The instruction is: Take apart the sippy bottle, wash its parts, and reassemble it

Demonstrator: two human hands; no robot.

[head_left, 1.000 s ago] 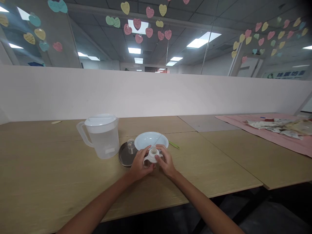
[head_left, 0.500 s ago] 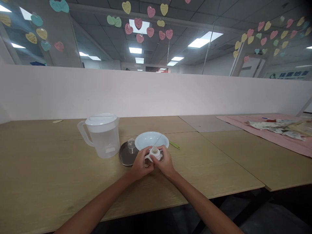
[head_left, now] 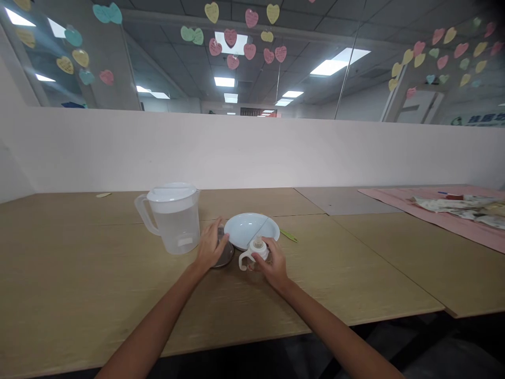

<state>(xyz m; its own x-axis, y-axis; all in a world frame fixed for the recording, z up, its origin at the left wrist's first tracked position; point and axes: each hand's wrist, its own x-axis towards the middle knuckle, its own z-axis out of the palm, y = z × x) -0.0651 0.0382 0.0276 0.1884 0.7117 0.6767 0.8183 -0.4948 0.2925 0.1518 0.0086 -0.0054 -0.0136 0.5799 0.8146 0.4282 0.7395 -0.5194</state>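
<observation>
My right hand [head_left: 275,266] is closed around a baby bottle [head_left: 258,249] with a white collar, a clear nipple on top and a curved white handle sticking out to the left. The bottle is just in front of a pale blue-white bowl [head_left: 249,227]. My left hand [head_left: 211,246] is off the bottle, over a dark round tray [head_left: 226,257], thumb and fingers apart. It covers most of the tray and the small clear cap there, so whether it touches the cap is hidden.
A lidded translucent pitcher [head_left: 177,226] stands left of the tray. A green-handled utensil [head_left: 290,235] lies right of the bowl. Papers [head_left: 457,208] rest on a pink cloth [head_left: 389,199] at the far right. A white wall [head_left: 252,152] rises behind the table.
My left hand has let go of the bottle and moved left over the dark tray, covering the clear cap. My right hand keeps the bottle. The view has shifted slightly left.
</observation>
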